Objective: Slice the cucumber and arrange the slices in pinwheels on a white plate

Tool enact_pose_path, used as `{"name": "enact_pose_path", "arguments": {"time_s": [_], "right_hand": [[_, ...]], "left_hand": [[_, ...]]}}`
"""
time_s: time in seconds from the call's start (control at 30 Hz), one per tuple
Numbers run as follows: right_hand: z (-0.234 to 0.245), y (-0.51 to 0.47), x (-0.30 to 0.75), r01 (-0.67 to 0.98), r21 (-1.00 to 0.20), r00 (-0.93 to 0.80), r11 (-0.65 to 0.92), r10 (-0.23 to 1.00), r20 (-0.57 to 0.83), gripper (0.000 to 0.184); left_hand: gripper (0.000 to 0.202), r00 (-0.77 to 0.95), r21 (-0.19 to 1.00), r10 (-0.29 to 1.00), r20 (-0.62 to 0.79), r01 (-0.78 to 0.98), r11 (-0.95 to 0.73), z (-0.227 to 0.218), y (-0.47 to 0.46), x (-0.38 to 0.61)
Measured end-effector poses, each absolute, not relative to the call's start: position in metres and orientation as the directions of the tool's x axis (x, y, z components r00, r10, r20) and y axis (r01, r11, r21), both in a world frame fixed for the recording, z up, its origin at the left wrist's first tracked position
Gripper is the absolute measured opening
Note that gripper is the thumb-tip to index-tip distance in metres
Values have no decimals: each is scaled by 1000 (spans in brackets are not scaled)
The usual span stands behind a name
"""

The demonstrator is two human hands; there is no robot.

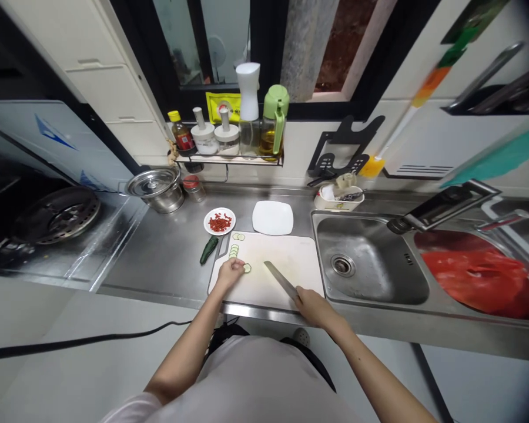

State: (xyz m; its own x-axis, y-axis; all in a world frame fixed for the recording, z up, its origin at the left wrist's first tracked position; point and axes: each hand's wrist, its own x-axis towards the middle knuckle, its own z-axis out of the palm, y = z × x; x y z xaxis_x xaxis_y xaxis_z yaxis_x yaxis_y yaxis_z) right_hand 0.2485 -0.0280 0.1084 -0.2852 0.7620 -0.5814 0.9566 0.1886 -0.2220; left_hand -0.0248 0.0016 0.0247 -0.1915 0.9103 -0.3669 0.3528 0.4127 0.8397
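1. Gripping the handle of a knife [281,279], the right hand [311,304] sits at the near edge of the white cutting board [286,258] in the head view. Its fingers are clenched round the handle, and the blade slants up and to the left over the board.
2. The left hand [230,272] rests on the left part of the board with its fingers curled, the tips touching a pale cucumber slice [247,268]. Whether it pinches the slice or only presses on it cannot be told.
3. The knife tip lies near that slice, apart from it.
4. Just above the left hand, a short row of cut slices [234,251] lies on the board, with two more slices [238,237] at its far edge.
5. A dark green cucumber piece [208,249] lies on the steel counter [167,252] just left of the board.
6. Beyond the board stand a small round plate [219,222] of chopped red bits and a bare square white plate [272,217], side by side.
7. To the right of the board is a steel sink [370,264], and further right a red basin [476,270].
8. A lidded steel pot [156,188] stands at the back left, near a wall shelf [229,157] of bottles and jars.
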Motion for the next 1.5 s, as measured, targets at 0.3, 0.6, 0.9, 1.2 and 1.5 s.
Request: {"name": "enact_pose_path", "arguments": {"time_s": [0.3,0.6,0.9,1.2,1.5], "right_hand": [[104,-26,249,955,-233,-287,182,763,-579,21],[101,-22,243,950,-280,-276,138,792,-544,23],[100,-18,239,942,-317,-273,106,792,-547,23],[98,-17,242,938,-338,-257,74,803,-538,23],[100,-14,249,931,-364,-213,23,846,-490,22]], "left_hand": [[19,-338,777,893,-296,458,432,31,-2,-64],[24,-385,688,890,-245,577,439,27,-3,-60],[22,-418,503,874,-247,716,484,40,-4,-52],[15,-376,479,894,-244,755,448,36,-4,-50],[22,-344,570,931,-124,743,351,41,28,-42]]}}
